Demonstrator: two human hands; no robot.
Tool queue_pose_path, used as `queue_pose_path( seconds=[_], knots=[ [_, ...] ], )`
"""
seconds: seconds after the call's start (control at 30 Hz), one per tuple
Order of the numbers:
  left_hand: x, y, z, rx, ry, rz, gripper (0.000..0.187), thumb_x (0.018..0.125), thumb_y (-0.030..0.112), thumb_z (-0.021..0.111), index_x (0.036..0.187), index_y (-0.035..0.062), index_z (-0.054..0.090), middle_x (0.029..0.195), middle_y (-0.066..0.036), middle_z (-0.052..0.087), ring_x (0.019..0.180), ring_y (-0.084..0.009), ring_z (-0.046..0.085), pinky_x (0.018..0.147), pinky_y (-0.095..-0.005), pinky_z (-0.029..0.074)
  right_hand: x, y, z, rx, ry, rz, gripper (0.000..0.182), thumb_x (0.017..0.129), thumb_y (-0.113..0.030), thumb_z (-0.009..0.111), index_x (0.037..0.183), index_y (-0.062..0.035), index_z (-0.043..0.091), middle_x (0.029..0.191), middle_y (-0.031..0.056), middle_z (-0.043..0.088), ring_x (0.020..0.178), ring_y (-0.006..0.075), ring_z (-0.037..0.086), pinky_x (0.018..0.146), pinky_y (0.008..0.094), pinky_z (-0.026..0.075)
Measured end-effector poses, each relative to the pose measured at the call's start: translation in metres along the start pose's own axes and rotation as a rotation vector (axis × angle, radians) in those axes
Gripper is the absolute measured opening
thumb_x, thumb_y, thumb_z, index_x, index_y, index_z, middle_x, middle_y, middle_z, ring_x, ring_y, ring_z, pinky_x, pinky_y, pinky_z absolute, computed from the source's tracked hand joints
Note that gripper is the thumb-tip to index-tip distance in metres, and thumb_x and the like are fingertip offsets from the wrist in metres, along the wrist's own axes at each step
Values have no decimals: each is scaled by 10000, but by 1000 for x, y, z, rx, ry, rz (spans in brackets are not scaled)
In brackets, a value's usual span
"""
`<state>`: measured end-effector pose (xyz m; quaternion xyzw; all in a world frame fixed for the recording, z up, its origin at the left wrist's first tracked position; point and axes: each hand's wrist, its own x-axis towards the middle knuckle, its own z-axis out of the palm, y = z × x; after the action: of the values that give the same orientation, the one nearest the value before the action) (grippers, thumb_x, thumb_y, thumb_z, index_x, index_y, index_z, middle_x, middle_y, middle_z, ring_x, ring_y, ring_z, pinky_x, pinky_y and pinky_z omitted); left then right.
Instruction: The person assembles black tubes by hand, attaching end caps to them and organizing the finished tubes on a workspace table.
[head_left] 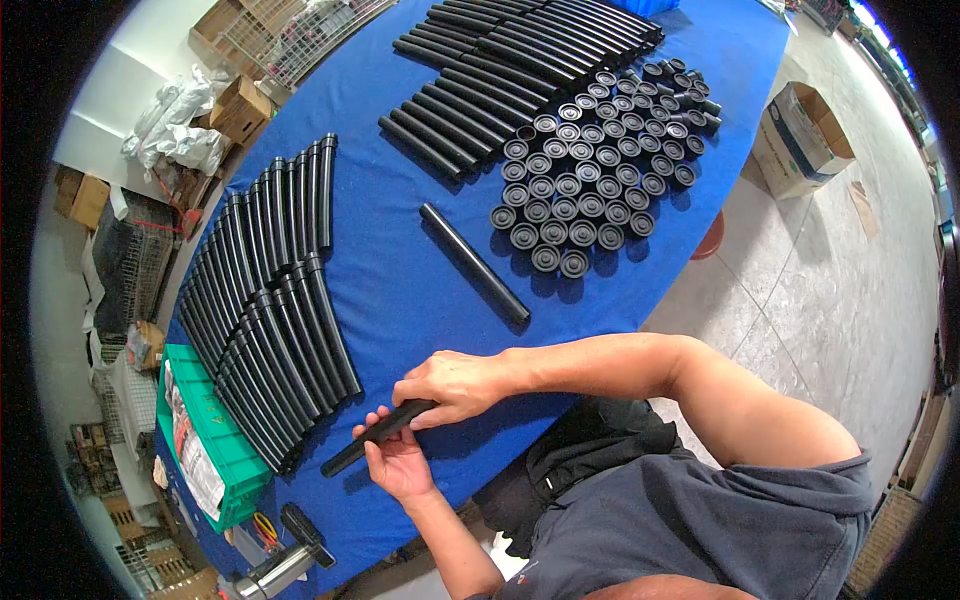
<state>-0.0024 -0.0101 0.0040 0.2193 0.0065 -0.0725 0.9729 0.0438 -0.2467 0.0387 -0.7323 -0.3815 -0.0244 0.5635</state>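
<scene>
Near the front edge of the blue-covered table, my left hand (pixel 398 462) is turned palm up with its fingers around a black tube (pixel 350 456). My right hand (pixel 452 387) closes over the upper right end of the same tube, covering that end. Further up, a single black tube (pixel 474 262) lies diagonally on the cloth. To the left are rows of black tubes with collars (pixel 290 340). Many round black caps (pixel 565 208) stand grouped at the right, beside stacked plain black tubes (pixel 455 115) at the top.
A green crate (pixel 236 447) with papers sits at the table's left edge. Below it are a black-headed mallet (pixel 306 536) and yellow-handled scissors (pixel 265 528). An open cardboard box (pixel 792 150) stands on the floor at the right. Blue cloth (pixel 395 290) covers the table.
</scene>
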Motion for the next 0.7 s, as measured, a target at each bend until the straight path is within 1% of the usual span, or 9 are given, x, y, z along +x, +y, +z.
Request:
queue_pose_path(
  seconds=[0.1,0.2,0.3,0.4,0.5,0.67,0.7],
  knots=[
    [0,1,-3,16,0,11,259,985,60,593,1243,44,603,1290,-198,637,1281,-360,568,1054,-556,519,2,-4,-5,-8,-190,230,421,849,-340,730,1089,-26,583,867,187,643,798,405,655,649,509,518],
    [1,1,-4,41,2,22,254,990,61,585,1243,46,604,1294,-197,635,1281,-359,569,1054,-558,518,-2,-3,0,-183,65,-92,370,863,-299,733,1064,-29,581,868,155,611,734,394,639,613,487,509],
    [1,2,-4,32,-24,0,248,997,65,576,1243,46,604,1295,-194,636,1280,-356,570,1056,-560,516,-2,-2,1,-206,-11,-14,364,860,-285,737,1068,-30,582,868,152,605,718,403,633,614,489,512],
    [2,3,-3,51,-17,7,242,1003,72,571,1242,44,603,1293,-192,636,1277,-354,571,1056,-558,517,1,5,1,-68,-114,131,381,834,-293,742,1072,-46,578,919,152,608,818,405,647,661,512,529],
    [1,2,-4,46,10,22,234,1008,76,566,1236,39,603,1294,-191,633,1278,-352,570,1054,-555,521,-2,-7,-9,-150,-118,-3,364,846,-280,731,1075,-39,582,904,156,618,832,397,646,681,511,523],
    [-1,5,-6,2,-7,0,224,1009,71,561,1226,35,608,1295,-193,632,1277,-349,570,1062,-549,520,-2,-3,5,-125,-54,26,335,854,-258,717,1074,-38,592,895,158,621,826,393,645,696,508,520],
    [0,5,-8,25,-12,15,233,1014,81,557,1236,28,600,1313,-192,620,1284,-346,565,1039,-539,538,-1,-3,5,-125,-49,28,329,854,-253,715,1071,-38,593,895,158,621,825,392,645,696,508,520]
  ],
)
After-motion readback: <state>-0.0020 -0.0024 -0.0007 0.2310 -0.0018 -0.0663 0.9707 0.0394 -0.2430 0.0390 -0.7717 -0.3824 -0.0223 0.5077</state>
